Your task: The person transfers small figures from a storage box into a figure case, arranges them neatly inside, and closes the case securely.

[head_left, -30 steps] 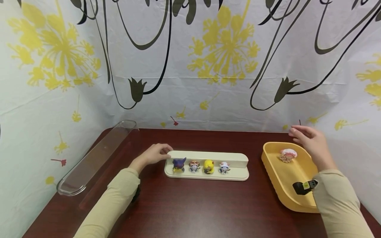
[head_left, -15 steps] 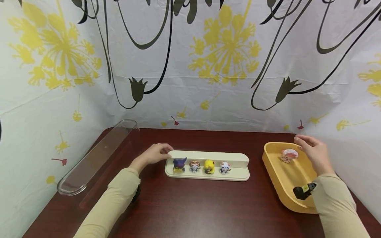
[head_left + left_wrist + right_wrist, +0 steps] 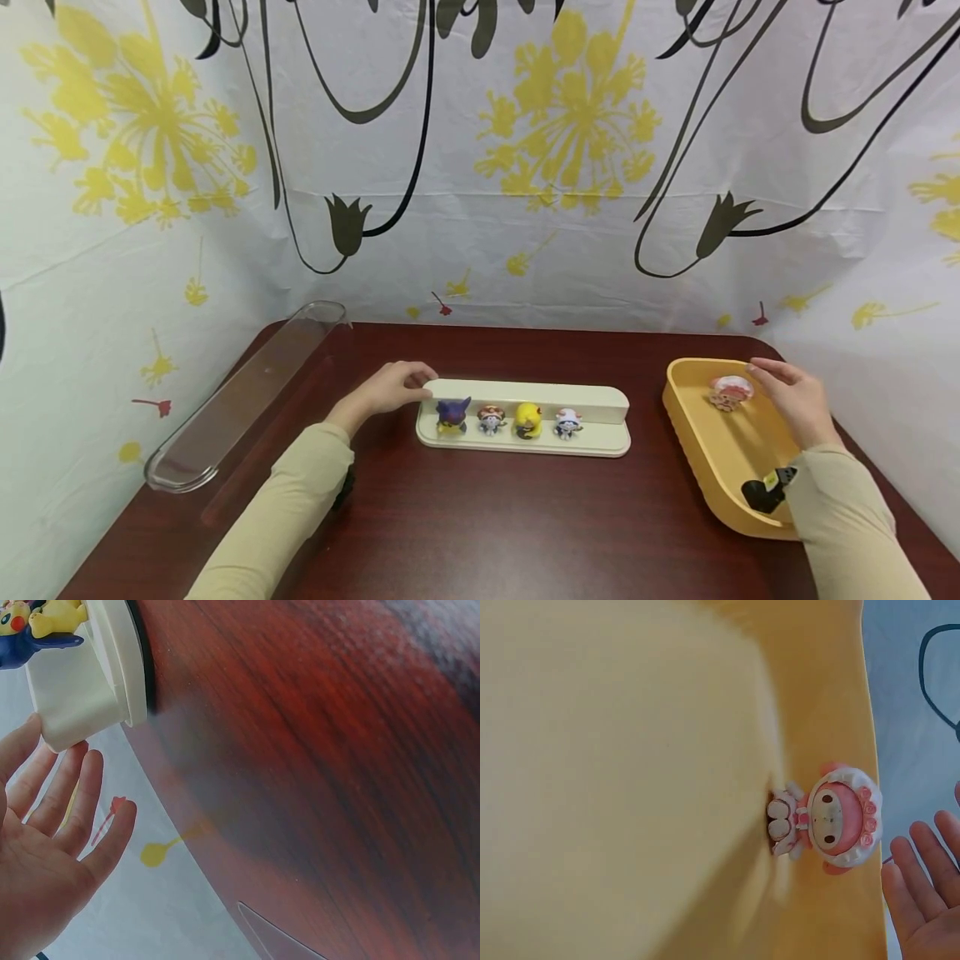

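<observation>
A cream stepped display stand (image 3: pixel 517 450) sits mid-table with several small figurines in a row: a purple-and-yellow one (image 3: pixel 452 415), one with a reddish-brown top (image 3: pixel 491 419), a yellow one (image 3: pixel 527 420) and a white one (image 3: pixel 567 423). My left hand (image 3: pixel 393 387) touches the stand's left end; the left wrist view shows its fingers nearly straight. At the right is a yellow tray (image 3: pixel 693 467) containing a pink figurine in a white bonnet (image 3: pixel 832 817), which leans against the tray wall. My right hand (image 3: pixel 795 400) hovers over the tray's right side, fingers extended near the figurine, apart from it.
A long clear plastic cover (image 3: pixel 251 392) lies along the table's left edge. Behind the dark red wooden table (image 3: pixel 525 525) hangs a patterned white cloth (image 3: pixel 450 167). A black wrist camera (image 3: pixel 767 492) hangs below my right sleeve, over the tray.
My right hand has come down and slightly right, from above the tray's back corner toward the pink figurine. My left hand stays at the stand's end.
</observation>
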`<state>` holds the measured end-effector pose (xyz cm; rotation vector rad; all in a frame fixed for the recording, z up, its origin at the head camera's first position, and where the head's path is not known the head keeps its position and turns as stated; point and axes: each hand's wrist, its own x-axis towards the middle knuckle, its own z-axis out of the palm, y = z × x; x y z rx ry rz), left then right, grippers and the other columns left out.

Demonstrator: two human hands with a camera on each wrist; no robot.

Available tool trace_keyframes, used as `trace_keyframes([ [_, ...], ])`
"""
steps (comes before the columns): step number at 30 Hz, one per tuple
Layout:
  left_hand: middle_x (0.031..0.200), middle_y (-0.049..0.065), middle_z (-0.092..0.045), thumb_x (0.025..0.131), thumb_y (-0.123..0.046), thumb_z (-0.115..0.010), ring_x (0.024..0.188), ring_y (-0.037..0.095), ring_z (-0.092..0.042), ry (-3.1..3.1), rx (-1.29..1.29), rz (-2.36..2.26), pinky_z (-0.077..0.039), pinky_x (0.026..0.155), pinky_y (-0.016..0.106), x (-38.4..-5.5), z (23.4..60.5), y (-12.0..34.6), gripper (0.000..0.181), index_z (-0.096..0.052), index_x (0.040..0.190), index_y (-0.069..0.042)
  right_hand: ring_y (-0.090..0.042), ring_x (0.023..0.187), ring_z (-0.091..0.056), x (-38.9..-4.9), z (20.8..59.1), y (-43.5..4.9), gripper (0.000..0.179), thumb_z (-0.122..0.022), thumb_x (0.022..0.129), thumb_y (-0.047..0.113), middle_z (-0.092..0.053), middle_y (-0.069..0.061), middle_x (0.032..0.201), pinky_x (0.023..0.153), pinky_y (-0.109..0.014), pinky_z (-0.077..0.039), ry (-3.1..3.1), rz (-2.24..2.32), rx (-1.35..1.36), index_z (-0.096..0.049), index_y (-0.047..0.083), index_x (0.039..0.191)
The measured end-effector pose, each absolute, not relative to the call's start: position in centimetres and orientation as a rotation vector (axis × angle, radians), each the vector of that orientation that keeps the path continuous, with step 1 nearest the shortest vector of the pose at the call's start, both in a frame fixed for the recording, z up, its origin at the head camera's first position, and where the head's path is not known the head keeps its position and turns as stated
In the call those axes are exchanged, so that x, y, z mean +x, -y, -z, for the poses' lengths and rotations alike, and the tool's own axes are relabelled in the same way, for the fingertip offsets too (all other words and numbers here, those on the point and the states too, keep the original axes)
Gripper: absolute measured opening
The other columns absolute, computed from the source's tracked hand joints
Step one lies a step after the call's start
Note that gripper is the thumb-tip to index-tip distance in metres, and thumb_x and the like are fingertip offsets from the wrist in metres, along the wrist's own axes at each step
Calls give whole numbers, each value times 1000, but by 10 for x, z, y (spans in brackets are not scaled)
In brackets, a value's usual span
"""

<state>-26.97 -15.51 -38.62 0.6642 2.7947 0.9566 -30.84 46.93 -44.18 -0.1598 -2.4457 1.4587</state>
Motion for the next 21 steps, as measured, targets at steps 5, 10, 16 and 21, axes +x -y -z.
trace_keyframes([
  [5, 93, 1, -58, 83, -17, -62, 88, 17, -56, -2796, 661, -959, -44, 77, 33, -269, 386, 155, 26, -59, 107, -9, 10, 78, -51, -312, 448, -477, 53, -58, 80, 45, -54, 25, 91, 61, -9, -42, 2476, -1423, -126, -54, 10, 120],
  [10, 92, 1, -58, 83, -17, -63, 86, 16, -55, -2791, 661, -965, -45, 77, 33, -268, 386, 155, 25, -60, 107, -8, 9, 76, -50, -304, 441, -473, 51, -58, 80, 46, -52, 28, 88, 60, -9, -41, 2522, -1425, -98, -55, 12, 117],
  [16, 92, 1, -58, 83, -17, -62, 87, 18, -56, -2792, 656, -967, -45, 77, 33, -268, 385, 155, 26, -59, 107, -7, 6, 78, -50, -292, 425, -457, 43, -58, 81, 45, -55, 23, 91, 62, -14, -42, 2575, -1421, -101, -57, 19, 114],
  [21, 93, 2, -58, 84, -17, -62, 88, 18, -56, -2791, 659, -963, -45, 77, 33, -268, 385, 155, 27, -59, 108, -7, 6, 72, -47, -267, 394, -423, 54, -56, 84, 40, -46, 30, 82, 60, -15, -39, 2658, -1339, -91, -50, -2, 119],
])
